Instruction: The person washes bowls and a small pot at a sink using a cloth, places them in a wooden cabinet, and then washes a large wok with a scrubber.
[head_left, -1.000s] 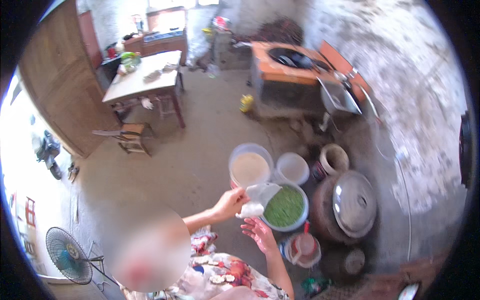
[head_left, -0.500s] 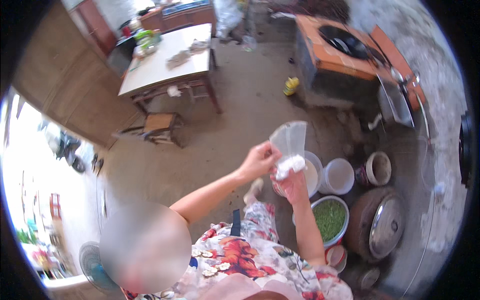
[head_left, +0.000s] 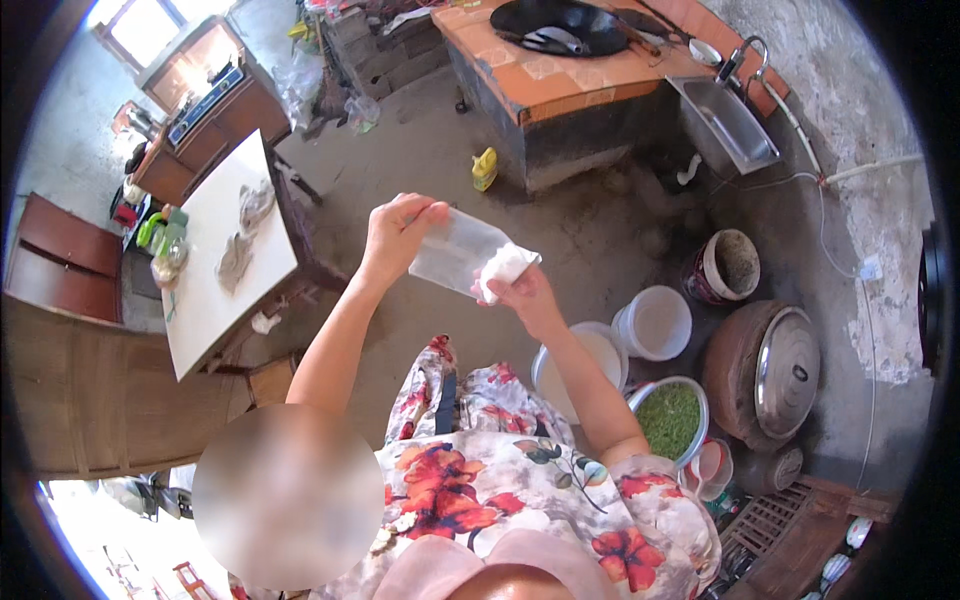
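My left hand pinches the upper end of a clear plastic bag held up in front of me. My right hand grips the bag's lower end, where a white lump is bunched inside. Both hands are raised above the concrete floor. Below my right forearm stands a white bucket with pale contents, partly hidden by the arm. Beside it are a second white bucket and a metal bowl of chopped greens.
A big clay pot with a steel lid and a brown jar stand at the right. A tiled stove with a black wok, a steel sink, a yellow bottle and a white-topped table surround the floor.
Both hands have lifted the bag from low over the buckets to chest height. The view has swung so the buckets now sit lower right.
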